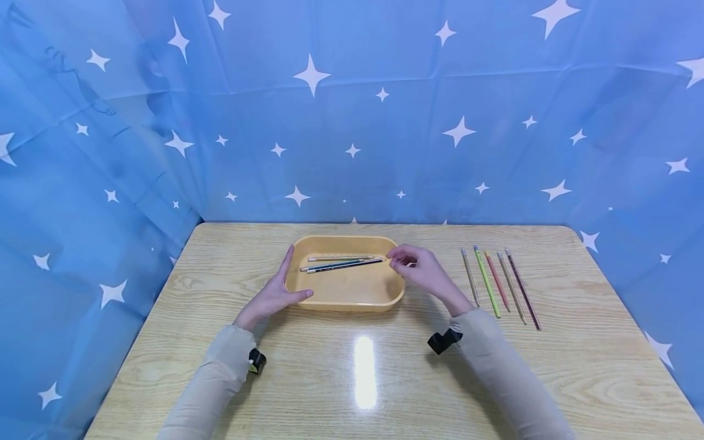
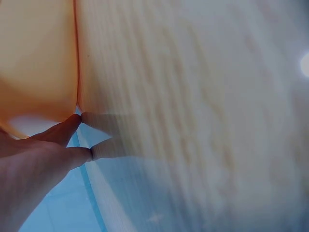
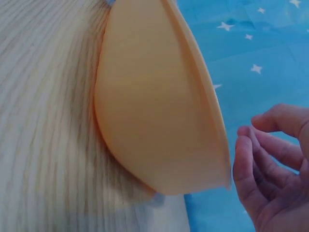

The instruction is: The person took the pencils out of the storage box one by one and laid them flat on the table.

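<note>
My right hand (image 1: 414, 267) hangs over the right end of the yellow tray (image 1: 346, 290), fingers loosely bent, thumb near the fingertips; nothing visible between them in the head or right wrist view, so I read it as released. Relation that counts: the row of five pencils (image 1: 497, 282) on the surface (image 1: 308, 366) lies to the right of that hand, beside my wrist, well apart from the tray. From the left: grey pencil (image 1: 470, 278), lime pencil (image 1: 487, 282), red pencil (image 1: 500, 289), brown pencil (image 1: 512, 288), maroon pencil (image 1: 524, 289). All side by side, long axes running away from me, far ends leaning left, so roughly crosswise to the tray's length. Right hand is clearly nearer; grey pencil is closest to it. My left hand (image 1: 272, 296) is at the tray's left end, fingers extended along the rim, thumb at the near-left corner; steadying rather than gripping, I'd judge. Tray's long side runs left to right. Inside, toward the far wall, a small bunch of pencils (image 1: 341, 264) lies along that axis, gold pencil (image 1: 330, 258) farthest from me; overlap makes the count uncertain. Their right ends come close to my right fingertips; can't confirm contact.
</note>
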`<state>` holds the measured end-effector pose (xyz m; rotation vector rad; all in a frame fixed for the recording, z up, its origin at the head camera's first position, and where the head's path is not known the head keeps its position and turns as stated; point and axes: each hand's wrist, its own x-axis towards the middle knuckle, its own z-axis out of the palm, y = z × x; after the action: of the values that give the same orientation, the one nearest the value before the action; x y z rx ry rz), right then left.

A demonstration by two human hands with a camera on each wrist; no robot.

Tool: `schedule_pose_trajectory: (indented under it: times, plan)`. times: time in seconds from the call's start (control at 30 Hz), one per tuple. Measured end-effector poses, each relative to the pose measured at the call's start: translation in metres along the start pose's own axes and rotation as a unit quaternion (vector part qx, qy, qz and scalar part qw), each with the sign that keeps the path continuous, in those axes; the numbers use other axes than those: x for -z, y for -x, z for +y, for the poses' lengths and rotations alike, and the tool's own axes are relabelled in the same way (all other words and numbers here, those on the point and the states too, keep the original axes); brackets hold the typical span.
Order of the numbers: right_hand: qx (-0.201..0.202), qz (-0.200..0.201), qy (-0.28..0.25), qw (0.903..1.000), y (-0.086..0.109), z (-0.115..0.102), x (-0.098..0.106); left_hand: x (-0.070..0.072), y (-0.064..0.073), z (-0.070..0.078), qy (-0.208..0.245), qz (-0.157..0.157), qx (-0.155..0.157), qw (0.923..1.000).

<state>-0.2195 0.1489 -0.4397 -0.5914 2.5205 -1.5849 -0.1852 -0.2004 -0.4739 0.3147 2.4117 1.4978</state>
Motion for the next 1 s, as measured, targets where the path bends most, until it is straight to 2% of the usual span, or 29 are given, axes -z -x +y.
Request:
schedule_pose_trajectory:
  times: [0.23, 0.27, 0.47, 0.53, 0.77, 1.0]
  plan:
    - [0.013, -0.017, -0.016, 0.9996, -0.006, -0.005, -0.005, -0.001, 0.0, -0.005, 0.008, 0.003, -0.002, 1.0]
    - [0.013, -0.02, -0.017, 0.9996, -0.005, -0.012, -0.006, 0.0, 0.002, 0.001, 0.009, 0.001, -0.001, 1.0]
    - [0.013, -0.029, -0.007, 0.9995, -0.013, -0.014, -0.014, 0.003, 0.013, 0.034, 0.009, -0.01, 0.004, 0.9999]
    - [0.022, -0.03, 0.002, 0.9993, -0.018, -0.008, -0.017, 0.002, 0.011, 0.029, 0.007, -0.008, 0.004, 0.9999]
    - [0.053, -0.056, 0.061, 0.9952, -0.03, -0.004, -0.029, -0.001, -0.002, -0.003, 0.007, 0.001, -0.003, 1.0]
    - [0.059, -0.097, 0.11, 0.9874, -0.044, -0.005, -0.038, 0.001, -0.001, -0.005, 0.005, 0.002, -0.002, 1.0]
